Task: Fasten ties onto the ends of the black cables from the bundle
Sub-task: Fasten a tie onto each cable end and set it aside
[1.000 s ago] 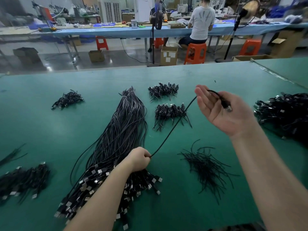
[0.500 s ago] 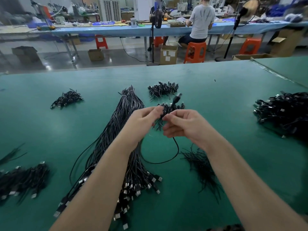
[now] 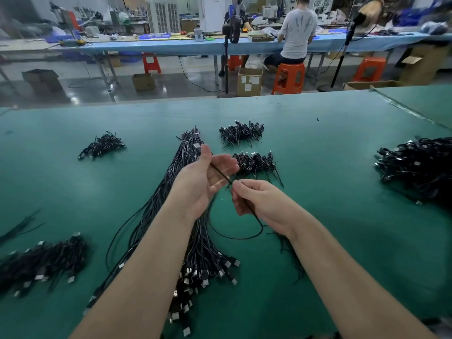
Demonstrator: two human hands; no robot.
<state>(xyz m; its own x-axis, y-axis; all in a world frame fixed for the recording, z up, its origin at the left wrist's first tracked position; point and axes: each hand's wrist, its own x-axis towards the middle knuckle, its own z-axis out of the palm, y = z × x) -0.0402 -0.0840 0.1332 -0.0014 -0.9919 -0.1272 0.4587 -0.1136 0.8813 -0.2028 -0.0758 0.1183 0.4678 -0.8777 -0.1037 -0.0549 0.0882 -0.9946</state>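
Observation:
A long bundle of black cables (image 3: 181, 155) lies lengthwise on the green table (image 3: 330, 148), its metal plugs fanned out near me (image 3: 208, 270). Above it, my left hand (image 3: 200, 184) is turned palm up and holds one end of a single black cable (image 3: 244, 237), the plug at my thumb tip. My right hand (image 3: 259, 201) pinches the same cable just right of the left palm. The slack hangs in a loop under both hands. Loose black ties (image 3: 289, 250) lie mostly hidden beneath my right forearm.
Small heaps of coiled black cables sit at the back (image 3: 241, 133), behind my hands (image 3: 255, 162), at the far left (image 3: 101, 145) and near left (image 3: 41, 263). A large heap (image 3: 420, 167) fills the right edge. A person sits at a far bench (image 3: 297, 30).
A second ago my hands were apart with the cable stretched between them. They came together over the bundle, and the cable now hangs in a loop below them.

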